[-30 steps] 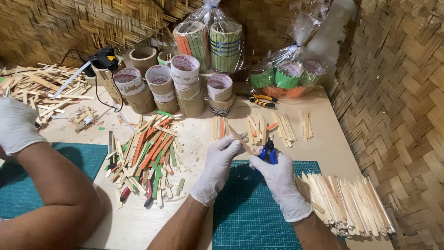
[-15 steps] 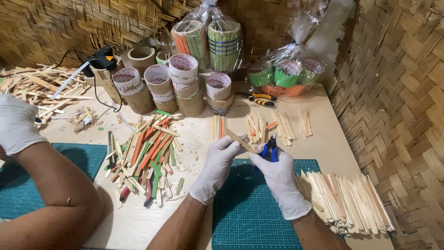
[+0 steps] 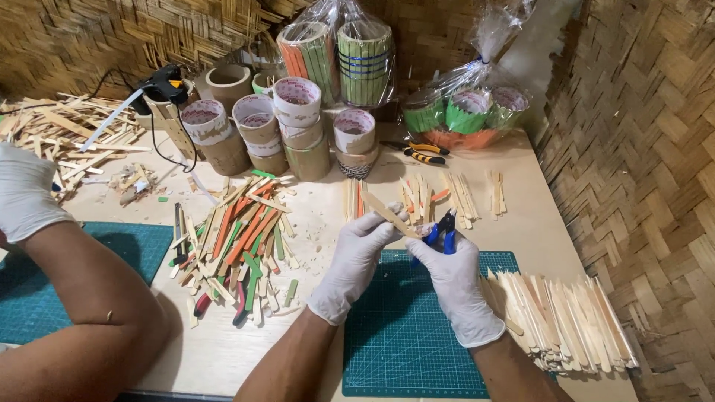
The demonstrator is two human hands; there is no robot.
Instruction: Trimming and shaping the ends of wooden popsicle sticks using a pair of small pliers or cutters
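Wooden stick (image 3: 389, 214), plain and flat, is what we see in the left hand (image 3: 363, 246); the gloved fingers are closed on its lower part and it points up and to the left, above the green cutting mat (image 3: 417, 335). The right hand (image 3: 454, 286), also in a white glove, is wrapped around small blue-handled cutters (image 3: 441, 228), whose head sits at the lower end of the stick. Just right of this hand lies a stack of plain sticks (image 3: 566, 320) on the bench (image 3: 536, 223). To the left we see a heap of coloured sticks (image 3: 238, 238), and behind it cardboard tubes (image 3: 298, 126). Another person's gloved hand (image 3: 26, 190) is at the far left edge, well apart from ours.
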